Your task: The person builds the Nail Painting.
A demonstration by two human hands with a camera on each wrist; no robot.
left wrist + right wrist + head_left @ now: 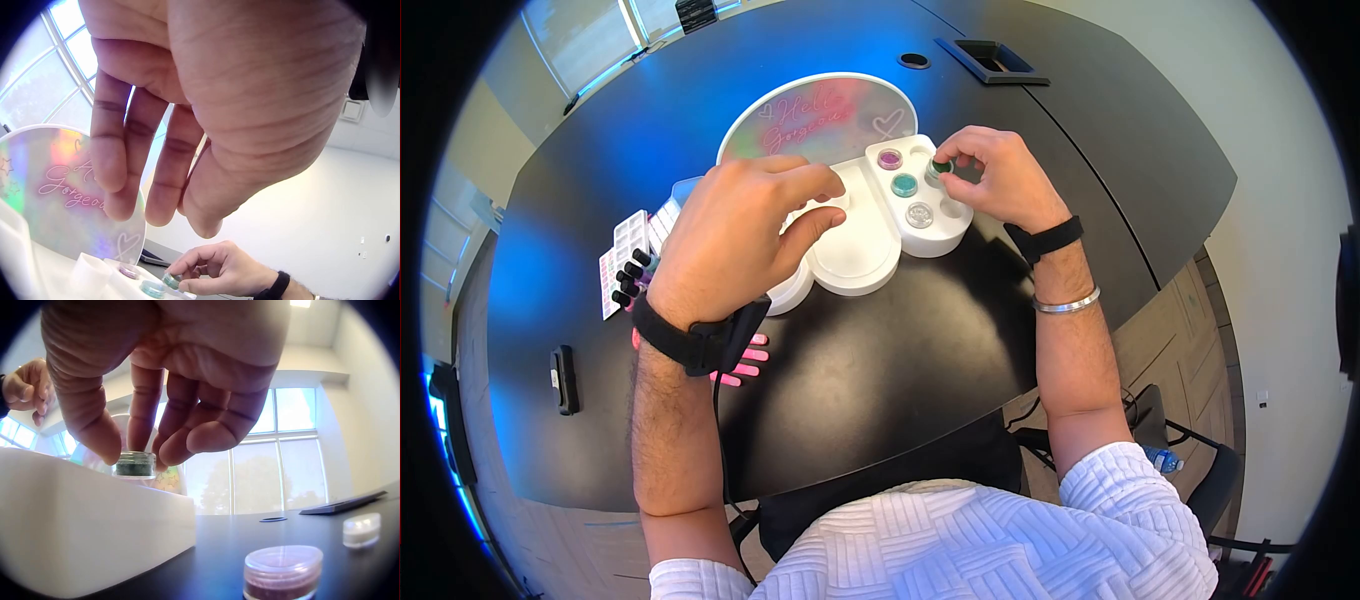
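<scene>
My right hand pinches a small round jar of dark green glitter between thumb and fingertips. The jar is right at the top of the white organizer's right section. Beside it in that section sit a purple jar, a teal jar and a silver glitter jar. My left hand hovers over the organizer's middle tray, holding nothing, its fingers loosely bent. A short white cylinder stands below the left hand in the left wrist view.
An iridescent rounded panel with lettering rises behind the organizer. Dark-capped bottles and pink nail tips lie on the left. On the table in the right wrist view are a pinkish jar and a white jar.
</scene>
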